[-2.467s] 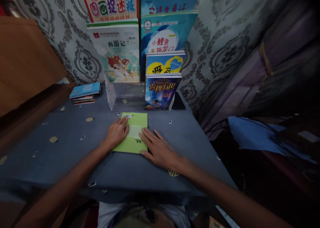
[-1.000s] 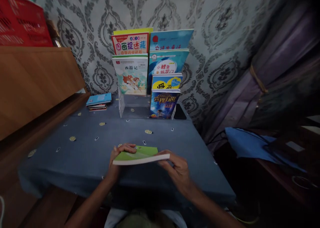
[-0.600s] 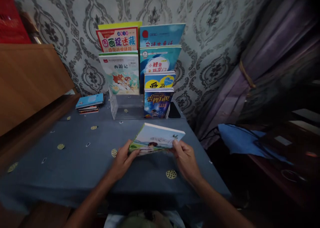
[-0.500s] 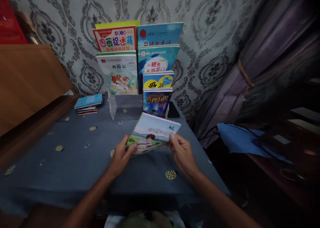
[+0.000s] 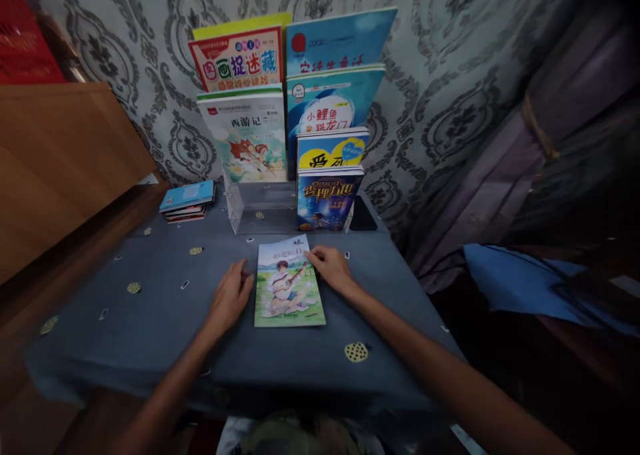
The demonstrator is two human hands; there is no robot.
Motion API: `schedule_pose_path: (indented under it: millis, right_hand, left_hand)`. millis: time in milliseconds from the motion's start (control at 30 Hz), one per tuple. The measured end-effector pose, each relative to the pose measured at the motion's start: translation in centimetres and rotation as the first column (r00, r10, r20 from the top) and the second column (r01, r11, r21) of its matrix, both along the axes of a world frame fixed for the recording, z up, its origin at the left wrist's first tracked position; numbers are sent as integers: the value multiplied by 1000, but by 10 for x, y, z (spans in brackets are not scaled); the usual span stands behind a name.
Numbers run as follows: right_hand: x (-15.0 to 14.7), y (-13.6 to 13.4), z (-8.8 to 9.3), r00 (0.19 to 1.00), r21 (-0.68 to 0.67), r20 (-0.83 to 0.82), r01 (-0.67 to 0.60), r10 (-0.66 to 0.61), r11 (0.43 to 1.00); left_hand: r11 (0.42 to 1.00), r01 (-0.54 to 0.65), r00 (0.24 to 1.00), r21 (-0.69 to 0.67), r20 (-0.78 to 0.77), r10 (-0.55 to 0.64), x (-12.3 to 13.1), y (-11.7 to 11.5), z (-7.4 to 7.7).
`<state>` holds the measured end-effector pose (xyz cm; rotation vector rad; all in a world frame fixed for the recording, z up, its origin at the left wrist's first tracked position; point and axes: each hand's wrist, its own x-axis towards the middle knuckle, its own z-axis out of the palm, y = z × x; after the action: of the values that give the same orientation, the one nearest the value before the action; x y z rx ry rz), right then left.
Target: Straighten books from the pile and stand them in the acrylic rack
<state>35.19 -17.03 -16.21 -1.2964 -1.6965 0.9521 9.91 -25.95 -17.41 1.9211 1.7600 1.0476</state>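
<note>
A thin paperback book (image 5: 290,288) lies face up on the tablecloth, its cover showing a figure with a stringed instrument on grass. At its upper right edge is my right hand (image 5: 331,267), with curled fingers and the fingertips pinching the edge. My left hand (image 5: 233,295) rests on the cloth just left of the book, apart from it, its fingers loosely bent and holding nothing. Behind the book stands a clear display rack (image 5: 265,220) with picture books in two columns, among them a dark blue book (image 5: 327,202) at the lower right.
A small stack of books (image 5: 189,198) sits at the table's back left. Beside the rack's right side lies a dark flat object (image 5: 363,214). A wooden panel (image 5: 70,168) borders the left, and a tied curtain (image 5: 500,168) hangs at the right.
The book, held tilted in both hands before, now lies flat on the table, turned upright to my view. My left hand has let go and moved slightly left. The view has shifted a little.
</note>
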Motion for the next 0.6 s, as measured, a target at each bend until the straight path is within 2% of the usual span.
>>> schedule_pose_path:
  millis: [67, 133, 267, 333, 467, 533, 600]
  right_hand:
    - [4, 2, -4, 996, 30, 88, 32, -34, 999]
    - [6, 0, -5, 985, 55, 165, 51, -60, 997]
    - [-1, -11, 0, 952, 142, 299, 31, -73, 989]
    - [-14, -17, 4, 917, 237, 398, -96, -7, 967]
    - [-53, -20, 7, 821, 309, 533, -413, 204, 857]
    - [-72, -15, 5, 789, 293, 557, -479, 259, 828]
    - [-85, -8, 0, 779, 276, 561, -494, 279, 824]
  left_hand:
    - [997, -10, 987, 70, -161, 21, -5, 7, 3]
    - [997, 35, 962, 63, -273, -17, -4, 17, 6]
    - [994, 104, 912, 36, -402, -81, 7, 38, 9]
    - [993, 112, 903, 35, -421, -87, 12, 46, 7]
    - [993, 104, 901, 54, -429, -71, 12, 51, -3]
    - [990, 121, 908, 73, -412, -80, 9, 52, -7]
    - [985, 150, 915, 84, -389, -106, 5, 53, -11]
